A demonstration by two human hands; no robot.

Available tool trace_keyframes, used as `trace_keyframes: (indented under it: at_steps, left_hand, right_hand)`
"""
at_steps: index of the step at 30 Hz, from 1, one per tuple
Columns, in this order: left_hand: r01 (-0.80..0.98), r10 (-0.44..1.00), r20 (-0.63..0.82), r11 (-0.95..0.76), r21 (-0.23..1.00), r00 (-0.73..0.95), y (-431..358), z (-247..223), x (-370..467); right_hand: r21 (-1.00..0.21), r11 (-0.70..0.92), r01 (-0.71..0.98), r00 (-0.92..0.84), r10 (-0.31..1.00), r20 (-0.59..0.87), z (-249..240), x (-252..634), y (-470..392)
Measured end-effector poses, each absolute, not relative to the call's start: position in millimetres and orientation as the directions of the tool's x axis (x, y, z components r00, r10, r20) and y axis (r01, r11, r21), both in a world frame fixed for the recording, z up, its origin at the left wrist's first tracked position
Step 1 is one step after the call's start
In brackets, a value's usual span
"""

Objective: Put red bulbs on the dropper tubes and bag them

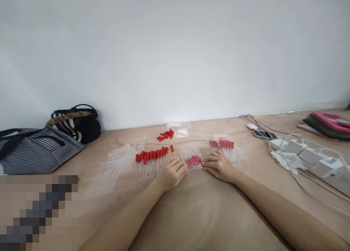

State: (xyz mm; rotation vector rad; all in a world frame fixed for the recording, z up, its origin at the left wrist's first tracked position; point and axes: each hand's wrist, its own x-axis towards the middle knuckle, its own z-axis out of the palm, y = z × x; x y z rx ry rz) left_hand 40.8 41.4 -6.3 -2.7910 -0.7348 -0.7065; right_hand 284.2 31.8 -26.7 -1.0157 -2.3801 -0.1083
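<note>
A clear zip bag (183,153) holding several red-bulbed glass droppers (195,159) lies between my hands, its bulbs toward me. My left hand (171,173) has its fingers closed at the bag's near left corner. At the near right corner, my right hand (221,166) pinches the same edge between thumb and fingers. Left of my left hand, a row of loose droppers (151,157) with red bulbs lies side by side, and one more dropper (172,149) sits apart. Just beyond my right hand are filled zip bags (222,144) with droppers inside.
Flat clear bags (112,171) lie at the left. Loose red bulbs (166,135) and another clear bag (182,131) are near the wall. Chargers and cables (314,158) spread at right, beside stacked colourful sheets (328,124). Striped fabric bag (41,149) stands far left.
</note>
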Motion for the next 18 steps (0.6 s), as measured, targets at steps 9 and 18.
trace_keyframes:
  at_steps: [9, 18]
  left_hand:
    - [0.444, 0.278, 0.508, -0.863, -0.240, 0.815, 45.6, -14.8, 47.0]
    - [0.447, 0.228, 0.603, -0.861, -0.241, 0.765, 49.6, -19.9, 39.9]
  right_hand:
    - [-0.094, 0.748, 0.657, -0.562, 0.568, 0.601, -27.8, 271.0, 29.4]
    - [0.165, 0.669, 0.724, -0.591, 0.480, 0.648, -25.6, 271.2, 27.2]
